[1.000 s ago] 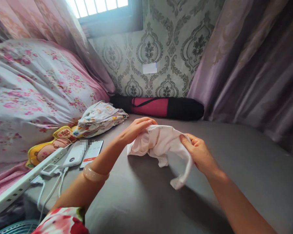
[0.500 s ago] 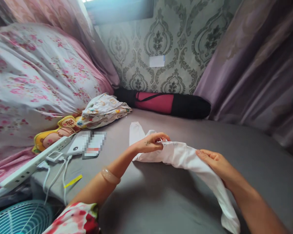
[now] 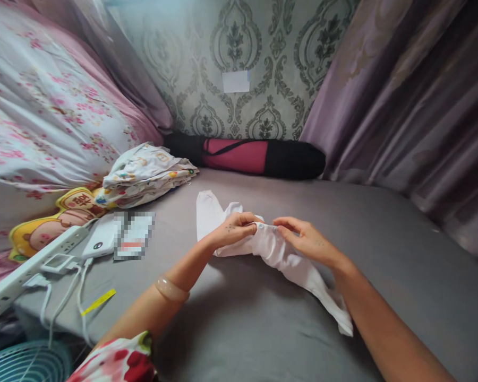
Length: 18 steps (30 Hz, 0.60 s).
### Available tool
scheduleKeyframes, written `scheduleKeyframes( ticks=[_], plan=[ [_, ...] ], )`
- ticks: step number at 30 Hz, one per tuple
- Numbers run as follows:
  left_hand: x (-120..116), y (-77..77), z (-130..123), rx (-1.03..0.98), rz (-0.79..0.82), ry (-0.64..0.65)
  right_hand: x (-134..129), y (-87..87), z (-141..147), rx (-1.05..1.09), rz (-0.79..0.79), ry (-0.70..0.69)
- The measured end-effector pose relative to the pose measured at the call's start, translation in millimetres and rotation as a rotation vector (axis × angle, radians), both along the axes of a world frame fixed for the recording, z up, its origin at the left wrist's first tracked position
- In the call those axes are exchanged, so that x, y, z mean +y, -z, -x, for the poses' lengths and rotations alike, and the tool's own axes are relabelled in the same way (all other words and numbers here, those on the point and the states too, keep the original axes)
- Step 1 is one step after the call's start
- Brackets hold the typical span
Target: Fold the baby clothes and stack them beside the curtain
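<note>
A small white garment [image 3: 276, 252] with snap buttons along its upper edge lies across the bed, one long narrow part trailing toward me on the right and another pointing away on the left. My left hand [image 3: 236, 229] is closed, pinching that edge beside a snap, with a pale bangle [image 3: 172, 289] on the wrist. A short way to the right, my right hand [image 3: 307, 241] pinches the same edge between thumb and fingers. Part of the cloth behind my left hand is hidden.
Folded printed cloths [image 3: 145, 175] and a yellow cartoon cushion [image 3: 43, 228] lie at the left. Nearer are a power strip [image 3: 35, 270], a white power bank [image 3: 103, 236] and cables. A long black and red bag [image 3: 239, 156] rests by the wall. A blue fan [image 3: 27, 363] stands lower left.
My right hand has slid from the garment's right part up to the snap edge, close to my left hand. The trailing part has shifted up and left. The view has turned slightly right.
</note>
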<state>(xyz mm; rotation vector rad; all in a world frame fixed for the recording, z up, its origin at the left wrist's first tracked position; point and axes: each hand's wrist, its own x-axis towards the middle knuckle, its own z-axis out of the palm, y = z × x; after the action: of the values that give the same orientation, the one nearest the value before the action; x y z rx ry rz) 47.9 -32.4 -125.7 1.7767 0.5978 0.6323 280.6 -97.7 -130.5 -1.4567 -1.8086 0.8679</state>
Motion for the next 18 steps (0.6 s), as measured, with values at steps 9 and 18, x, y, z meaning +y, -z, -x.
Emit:
scheduleKeyframes(
  ticks=[9,18],
  plan=[
    [4,9.3,8,0.068,-0.03,-0.21,1,-31.1,42,0.03,-0.055,-0.014],
    [4,7.4,67,0.121,-0.104,-0.345,5,-35.8,38,-0.066,-0.053,0.114]
  ],
)
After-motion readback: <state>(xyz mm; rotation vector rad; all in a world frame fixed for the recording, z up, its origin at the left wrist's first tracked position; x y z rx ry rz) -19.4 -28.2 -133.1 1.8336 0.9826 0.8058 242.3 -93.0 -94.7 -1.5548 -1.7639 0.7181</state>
